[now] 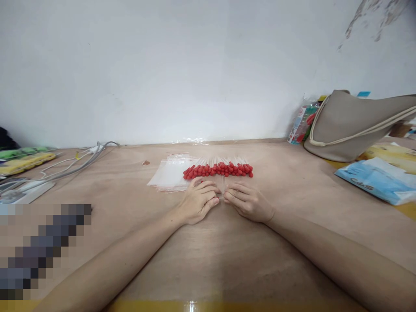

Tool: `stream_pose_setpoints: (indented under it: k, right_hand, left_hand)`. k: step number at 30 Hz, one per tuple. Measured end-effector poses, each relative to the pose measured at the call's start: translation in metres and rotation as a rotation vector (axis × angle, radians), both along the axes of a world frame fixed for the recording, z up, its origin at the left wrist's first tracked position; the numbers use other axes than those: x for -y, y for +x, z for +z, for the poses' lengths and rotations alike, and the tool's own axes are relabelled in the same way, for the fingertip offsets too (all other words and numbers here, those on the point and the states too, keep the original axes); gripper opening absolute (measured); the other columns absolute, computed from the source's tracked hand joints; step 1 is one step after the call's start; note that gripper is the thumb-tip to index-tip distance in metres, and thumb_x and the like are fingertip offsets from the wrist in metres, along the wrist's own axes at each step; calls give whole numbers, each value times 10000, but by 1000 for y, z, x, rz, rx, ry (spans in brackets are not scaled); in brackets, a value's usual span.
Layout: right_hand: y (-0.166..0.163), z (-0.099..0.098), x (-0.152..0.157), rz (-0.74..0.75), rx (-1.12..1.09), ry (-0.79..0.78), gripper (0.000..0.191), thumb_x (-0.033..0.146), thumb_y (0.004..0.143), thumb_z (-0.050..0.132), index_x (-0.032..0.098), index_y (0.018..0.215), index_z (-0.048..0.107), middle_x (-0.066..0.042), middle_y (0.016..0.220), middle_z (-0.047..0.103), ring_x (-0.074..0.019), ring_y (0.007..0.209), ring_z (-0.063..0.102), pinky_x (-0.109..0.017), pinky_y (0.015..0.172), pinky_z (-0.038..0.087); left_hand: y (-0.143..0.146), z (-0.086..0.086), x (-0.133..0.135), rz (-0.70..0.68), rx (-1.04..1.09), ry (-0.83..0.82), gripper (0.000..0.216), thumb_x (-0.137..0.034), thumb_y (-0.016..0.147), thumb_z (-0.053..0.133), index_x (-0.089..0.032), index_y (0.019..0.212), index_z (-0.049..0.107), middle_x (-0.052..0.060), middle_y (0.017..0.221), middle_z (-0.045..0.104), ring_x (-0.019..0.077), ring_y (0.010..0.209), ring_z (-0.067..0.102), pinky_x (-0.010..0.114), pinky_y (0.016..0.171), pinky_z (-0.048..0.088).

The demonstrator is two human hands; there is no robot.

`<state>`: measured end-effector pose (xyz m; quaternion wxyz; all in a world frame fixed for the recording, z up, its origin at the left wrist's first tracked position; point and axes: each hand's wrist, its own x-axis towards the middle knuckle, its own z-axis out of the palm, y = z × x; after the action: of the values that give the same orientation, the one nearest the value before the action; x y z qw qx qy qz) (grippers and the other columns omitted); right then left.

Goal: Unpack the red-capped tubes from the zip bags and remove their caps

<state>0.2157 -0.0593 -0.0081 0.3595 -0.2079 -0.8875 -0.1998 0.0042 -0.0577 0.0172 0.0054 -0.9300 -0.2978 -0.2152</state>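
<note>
A row of red-tipped clear droppers (217, 169) lies on the wooden table (214, 255) in front of me. A stack of clear plastic bags (169, 175) sits just left of them. My left hand (198, 200) and my right hand (248, 202) rest on the table side by side just below the droppers, fingers curled and fingertips meeting. Between the fingertips is a small clear item (222, 190), apparently a clear bag or dropper held by both hands; it is too faint to name surely.
A beige bag (354, 125) leans against the wall at the right, with a blue-white packet (380, 180) and yellow packets in front of it. Grey cables (81, 162) and green and yellow trays (26, 158) lie at the left. A blurred patch covers the lower left.
</note>
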Motion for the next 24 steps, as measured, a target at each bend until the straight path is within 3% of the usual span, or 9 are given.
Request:
stream_pose_setpoints:
  k: [3,7,12,17,24]
  right_hand:
    - [0,-2,0,-7,-43,-26,178,171,860,462,192,917,629,-49,898,673,-179,912,590,-367,847,483]
    - [-4,-6,-4,28,-206,-288,166,243,854,491,194,935,627,-61,893,665,-161,858,597,-348,807,507]
    - [-8,-5,-8,136,-182,-493,213,229,875,442,180,994,611,-76,983,648,-165,961,573,-339,838,497]
    - [-8,-3,-5,191,-167,-515,196,191,879,420,175,923,610,-58,899,661,-155,925,586,-322,837,494]
    - [-9,-1,0,197,-152,-365,150,163,866,436,178,848,584,-27,763,645,-129,786,602,-314,872,484]
  left_hand:
    - [-1,-2,-1,4,26,12,221,-275,909,373,-223,839,577,-21,1047,635,151,1132,466,403,1027,204]
    - [-1,-7,-5,11,85,94,178,-285,897,411,-219,891,576,0,1038,645,163,1137,475,395,1032,217]
    - [2,-9,-6,-6,100,179,156,-273,879,453,-207,943,578,10,1041,647,170,1130,485,395,1044,228]
    - [3,-6,-5,-22,46,214,176,-280,884,435,-198,846,586,5,1047,642,184,1115,492,419,1044,219]
    - [1,-2,-2,-28,-2,186,258,-279,895,392,-181,732,568,8,1072,629,188,1141,473,455,1066,149]
